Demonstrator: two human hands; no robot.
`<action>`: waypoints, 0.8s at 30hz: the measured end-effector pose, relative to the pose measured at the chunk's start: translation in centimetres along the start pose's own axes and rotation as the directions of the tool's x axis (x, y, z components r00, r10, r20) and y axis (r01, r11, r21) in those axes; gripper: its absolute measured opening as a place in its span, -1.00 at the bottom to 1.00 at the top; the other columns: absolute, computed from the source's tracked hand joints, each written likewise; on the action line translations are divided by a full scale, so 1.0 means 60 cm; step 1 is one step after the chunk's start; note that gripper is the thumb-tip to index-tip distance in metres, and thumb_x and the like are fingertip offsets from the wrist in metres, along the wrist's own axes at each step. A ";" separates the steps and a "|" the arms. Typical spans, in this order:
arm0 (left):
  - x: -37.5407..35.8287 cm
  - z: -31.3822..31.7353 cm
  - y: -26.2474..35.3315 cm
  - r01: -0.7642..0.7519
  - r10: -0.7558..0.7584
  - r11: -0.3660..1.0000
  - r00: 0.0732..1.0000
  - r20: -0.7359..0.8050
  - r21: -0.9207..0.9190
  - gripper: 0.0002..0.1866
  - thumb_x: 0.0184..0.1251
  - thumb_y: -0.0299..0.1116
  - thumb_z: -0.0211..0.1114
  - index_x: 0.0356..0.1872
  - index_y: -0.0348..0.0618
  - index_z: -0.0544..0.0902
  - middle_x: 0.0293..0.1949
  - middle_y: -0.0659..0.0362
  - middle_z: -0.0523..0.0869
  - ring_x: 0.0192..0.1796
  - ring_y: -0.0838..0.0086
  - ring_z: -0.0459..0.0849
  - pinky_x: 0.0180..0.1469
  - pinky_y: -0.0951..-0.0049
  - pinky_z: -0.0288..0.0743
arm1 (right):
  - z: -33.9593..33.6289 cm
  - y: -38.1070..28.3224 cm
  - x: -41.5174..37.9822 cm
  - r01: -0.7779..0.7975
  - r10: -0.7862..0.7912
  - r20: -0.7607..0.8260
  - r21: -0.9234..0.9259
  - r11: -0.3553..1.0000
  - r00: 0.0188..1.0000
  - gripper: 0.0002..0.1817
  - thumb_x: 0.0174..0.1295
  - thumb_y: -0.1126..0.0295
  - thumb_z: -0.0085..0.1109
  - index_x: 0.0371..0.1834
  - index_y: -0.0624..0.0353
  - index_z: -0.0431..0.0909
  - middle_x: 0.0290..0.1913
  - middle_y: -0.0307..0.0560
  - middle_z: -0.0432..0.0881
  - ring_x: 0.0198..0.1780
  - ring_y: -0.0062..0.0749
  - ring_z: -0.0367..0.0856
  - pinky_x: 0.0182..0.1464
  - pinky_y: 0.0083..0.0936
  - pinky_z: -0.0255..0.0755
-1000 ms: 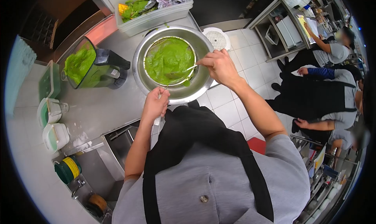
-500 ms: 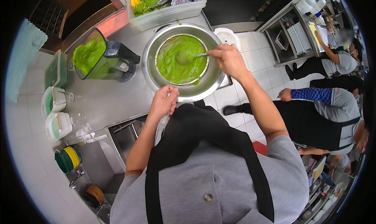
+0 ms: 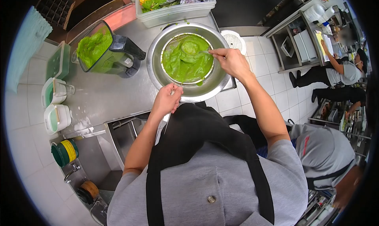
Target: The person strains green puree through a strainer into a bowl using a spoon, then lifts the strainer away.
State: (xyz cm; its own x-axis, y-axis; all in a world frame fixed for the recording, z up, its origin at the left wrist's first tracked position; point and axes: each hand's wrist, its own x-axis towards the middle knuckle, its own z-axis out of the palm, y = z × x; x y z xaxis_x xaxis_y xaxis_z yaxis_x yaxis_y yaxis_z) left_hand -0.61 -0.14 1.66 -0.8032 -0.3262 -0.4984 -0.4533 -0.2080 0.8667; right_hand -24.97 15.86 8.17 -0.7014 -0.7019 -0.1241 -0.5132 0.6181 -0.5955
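Observation:
My left hand (image 3: 167, 99) is closed around the thin metal handle of a round strainer (image 3: 162, 55). The strainer sits inside a wide steel bowl (image 3: 219, 78) and holds thick green puree (image 3: 177, 71). In my right hand (image 3: 233, 63) is the handle of a ladle (image 3: 190, 48), whose round cup lies in the puree near the strainer's far side, coated green. To the left, a blender jug (image 3: 97, 48) with more green puree lies tilted on its side, its dark handle pointing right.
A clear plastic tub (image 3: 177, 13) of green trimmings stands behind the bowl on the steel counter (image 3: 114, 87). White containers (image 3: 57, 118) line the left wall, above a sink (image 3: 94, 162). One co-worker (image 3: 325, 155) bends close on my right; others work farther off.
The ladle's cup has shifted slightly toward the far side of the strainer and now shows its hollow. My left hand keeps its hold. The nearby co-worker has moved closer behind my right arm.

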 end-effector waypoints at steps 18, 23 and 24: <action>0.002 -0.005 0.004 -0.039 0.039 0.999 0.999 -0.003 -0.032 -0.74 0.64 -0.24 0.22 -0.24 -0.18 0.50 -0.63 0.31 0.44 -0.79 0.66 0.30 -0.76 0.52 0.14 | -0.035 -0.041 -0.020 0.148 -0.165 -0.064 -0.212 0.966 0.984 -0.74 0.40 0.27 0.21 0.03 -0.23 0.84 -0.17 -0.05 0.84 -0.17 -0.04 0.81 -0.07 -0.15 0.67; 0.004 -0.007 0.010 -0.057 0.057 0.998 0.998 0.021 -0.041 -0.71 0.63 -0.21 0.23 -0.26 -0.23 0.51 -0.66 0.28 0.48 -0.78 0.61 0.39 -0.74 0.49 0.26 | 0.011 -0.011 -0.017 0.015 -0.014 0.011 -0.073 0.997 1.000 -0.78 0.42 0.24 0.24 -0.01 -0.19 0.86 -0.18 -0.02 0.84 -0.16 0.00 0.82 0.00 -0.16 0.67; 0.007 -0.006 0.007 -0.051 0.052 0.998 0.998 0.029 -0.040 -0.70 0.63 -0.20 0.23 -0.27 -0.22 0.51 -0.66 0.28 0.48 -0.77 0.62 0.40 -0.74 0.49 0.27 | 0.010 -0.012 -0.018 0.019 -0.018 0.012 -0.073 0.997 1.000 -0.78 0.42 0.24 0.24 -0.01 -0.19 0.86 -0.18 -0.02 0.84 -0.16 0.00 0.82 0.00 -0.16 0.67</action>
State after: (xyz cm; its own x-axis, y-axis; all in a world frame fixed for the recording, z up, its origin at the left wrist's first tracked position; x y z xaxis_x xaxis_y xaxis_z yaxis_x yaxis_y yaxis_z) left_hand -0.99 -0.67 1.79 -0.8367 -0.3096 -0.4518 -0.3960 -0.2279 0.8895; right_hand -23.52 15.93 8.26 -0.6862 -0.7169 -0.1230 -0.5608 0.6292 -0.5381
